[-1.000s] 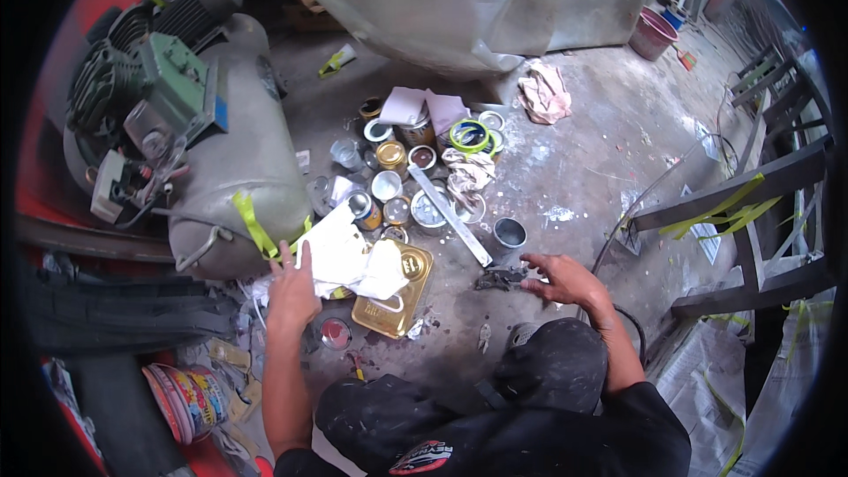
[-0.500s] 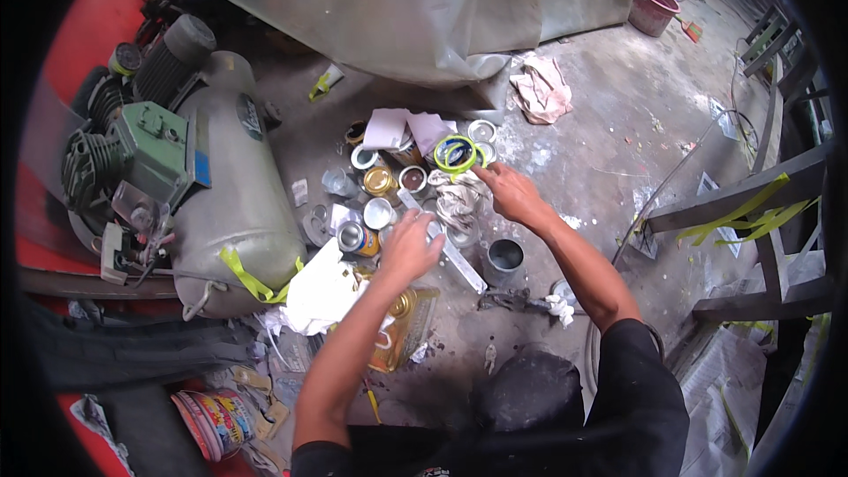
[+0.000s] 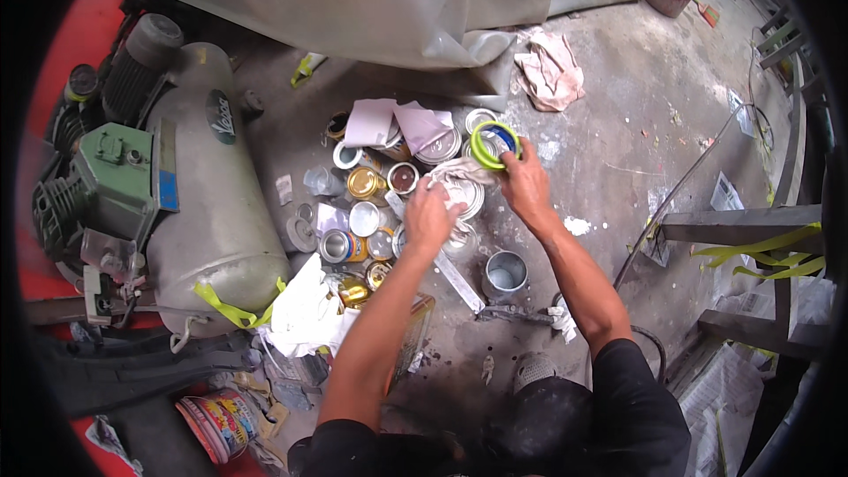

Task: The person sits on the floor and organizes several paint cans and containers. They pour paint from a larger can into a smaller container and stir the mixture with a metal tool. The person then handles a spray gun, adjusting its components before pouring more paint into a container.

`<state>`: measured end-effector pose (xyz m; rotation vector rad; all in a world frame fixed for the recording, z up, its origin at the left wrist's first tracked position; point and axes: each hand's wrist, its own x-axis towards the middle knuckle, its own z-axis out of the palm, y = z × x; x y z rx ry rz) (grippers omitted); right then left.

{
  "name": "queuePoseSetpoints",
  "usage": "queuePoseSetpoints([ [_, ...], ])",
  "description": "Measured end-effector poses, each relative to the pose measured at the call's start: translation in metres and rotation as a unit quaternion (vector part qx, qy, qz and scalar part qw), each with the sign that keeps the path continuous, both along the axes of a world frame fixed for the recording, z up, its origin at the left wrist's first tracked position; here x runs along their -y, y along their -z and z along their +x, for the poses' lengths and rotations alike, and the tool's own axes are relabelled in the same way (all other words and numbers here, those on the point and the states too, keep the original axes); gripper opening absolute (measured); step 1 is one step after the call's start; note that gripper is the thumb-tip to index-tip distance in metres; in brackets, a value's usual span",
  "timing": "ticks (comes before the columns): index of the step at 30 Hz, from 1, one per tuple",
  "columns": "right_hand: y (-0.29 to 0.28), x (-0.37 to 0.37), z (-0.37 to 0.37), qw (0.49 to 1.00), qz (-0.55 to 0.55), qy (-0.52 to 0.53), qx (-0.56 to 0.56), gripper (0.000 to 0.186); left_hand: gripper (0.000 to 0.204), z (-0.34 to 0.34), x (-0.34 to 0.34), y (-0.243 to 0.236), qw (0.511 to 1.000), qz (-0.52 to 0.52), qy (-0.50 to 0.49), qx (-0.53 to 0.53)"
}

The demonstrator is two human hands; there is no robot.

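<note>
My right hand (image 3: pixel 527 184) grips a lime-green roll of tape (image 3: pixel 478 149) by its edge; a blue band shows inside the ring. Closed around part of a whitish rag (image 3: pixel 468 171) is my left hand (image 3: pixel 430 216), over the middle of a cluster of cans. The rag stretches from its fingers toward the tape, across a round metal lid (image 3: pixel 471 199). A long pale flat stick (image 3: pixel 459 283) slants out below the left hand. Close by are a can with dark brown contents (image 3: pixel 403 178), a gold-lidded can (image 3: pixel 365 183) and a white-topped can (image 3: pixel 364 218).
An open grey can (image 3: pixel 505 275) stands right of the stick. To the left lies a large air compressor (image 3: pixel 208 203). Plastic sheeting (image 3: pixel 371 0) hangs at the back, near a pinkish cloth (image 3: pixel 549 71). A hose (image 3: pixel 676 203) crosses the floor beside grey metal frames (image 3: pixel 742 223) at right.
My right hand has shifted right with the tape roll. The left hand has moved slightly up and right, and the bunched rag is now drawn out, baring the lid beneath.
</note>
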<state>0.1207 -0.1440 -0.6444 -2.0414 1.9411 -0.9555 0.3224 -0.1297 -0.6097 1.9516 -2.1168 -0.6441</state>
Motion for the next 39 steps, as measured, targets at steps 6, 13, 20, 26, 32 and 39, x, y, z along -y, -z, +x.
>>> queuePoseSetpoints([
  [6,0.012,-0.054,-0.023,0.958,0.047,0.111,0.259,0.032,0.037,0.022,0.019,0.003,0.998,-0.054,-0.011,0.003],
  [13,0.051,-0.126,-0.07,0.941,0.038,0.182,0.284,0.033,0.041,0.047,0.011,-0.168,0.941,-0.206,-0.064,-0.262],
  [20,0.015,-0.11,-0.063,0.936,0.029,0.18,0.301,0.036,0.013,0.096,-0.086,-0.267,0.904,0.01,-0.003,-0.427],
  [26,-0.003,-0.113,-0.047,0.942,0.026,0.109,0.316,0.029,0.043,0.064,-0.136,-0.226,0.82,0.424,0.383,-0.028],
  [32,-0.025,-0.125,-0.038,0.951,0.005,0.079,0.299,0.029,0.048,0.053,-0.22,-0.12,0.9,0.153,0.346,0.217],
  [39,-0.018,-0.135,-0.055,0.946,0.037,0.144,0.288,0.033,0.057,0.06,-0.221,-0.141,0.931,0.097,0.338,0.101],
])
